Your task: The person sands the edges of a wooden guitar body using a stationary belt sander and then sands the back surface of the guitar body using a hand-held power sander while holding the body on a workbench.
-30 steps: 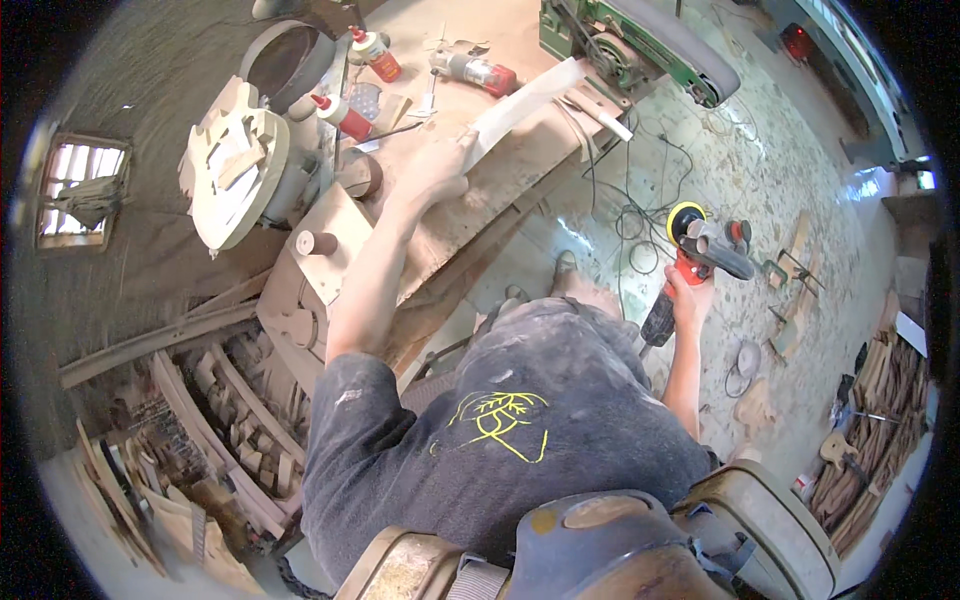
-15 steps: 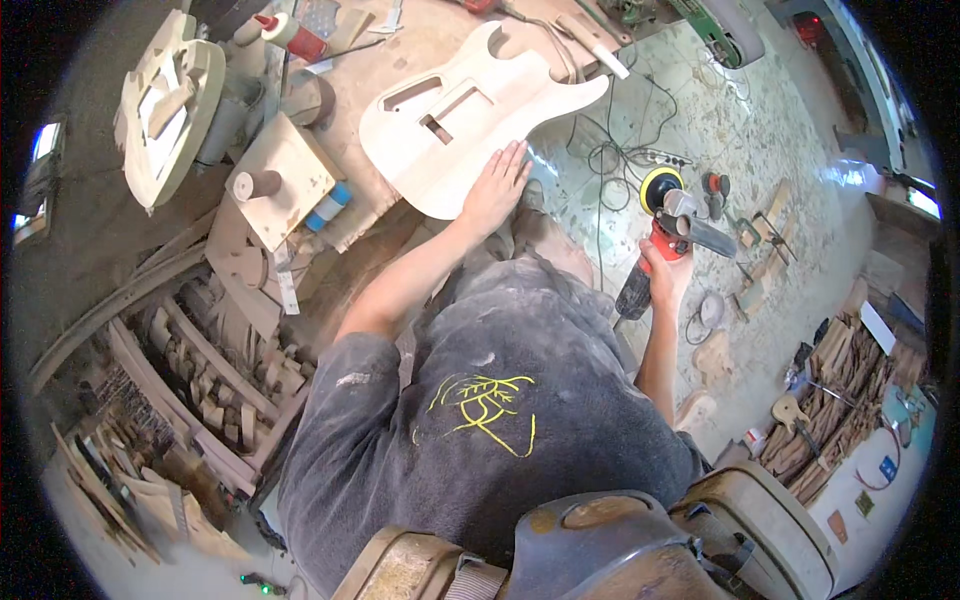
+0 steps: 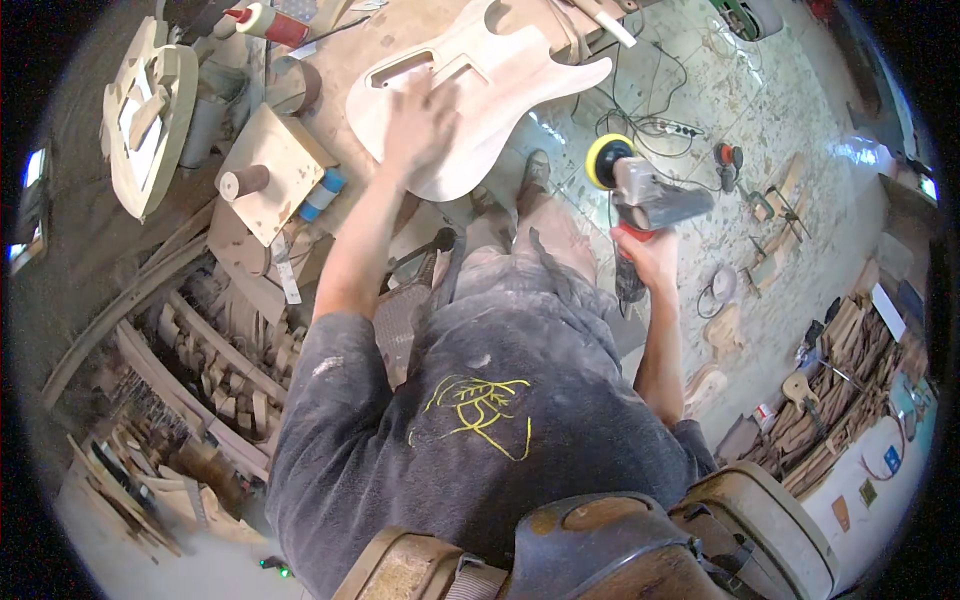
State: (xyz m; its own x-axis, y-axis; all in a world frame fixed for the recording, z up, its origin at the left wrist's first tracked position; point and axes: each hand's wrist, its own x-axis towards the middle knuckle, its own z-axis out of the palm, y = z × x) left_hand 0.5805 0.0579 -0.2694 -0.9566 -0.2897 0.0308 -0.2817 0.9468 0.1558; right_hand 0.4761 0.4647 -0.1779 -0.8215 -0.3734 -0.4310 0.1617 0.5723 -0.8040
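A pale wooden guitar body (image 3: 500,115) with cut cavities lies on the workbench ahead of me. Over its left part is my left hand (image 3: 420,125), blurred by motion, its fingers apart and nothing in them. Whether it touches the wood I cannot tell. My right hand (image 3: 650,255) is wrapped round the red grip of an angle grinder (image 3: 645,190). The grinder's yellow-edged round pad (image 3: 606,162) faces up and left, off the guitar body's near right side.
Left stand a board with a spool-like cylinder (image 3: 243,181), a blue roll (image 3: 322,194) and a glue bottle (image 3: 268,24). Cables (image 3: 655,125) and another small red-black power tool (image 3: 728,160) lie on the right floor. Wood offcuts (image 3: 235,385) fill a rack at left.
My left hand has lifted from the guitar body's near edge and moved left and farther over it. The angle grinder has swung left and turned in my right hand. The view has shifted slightly.
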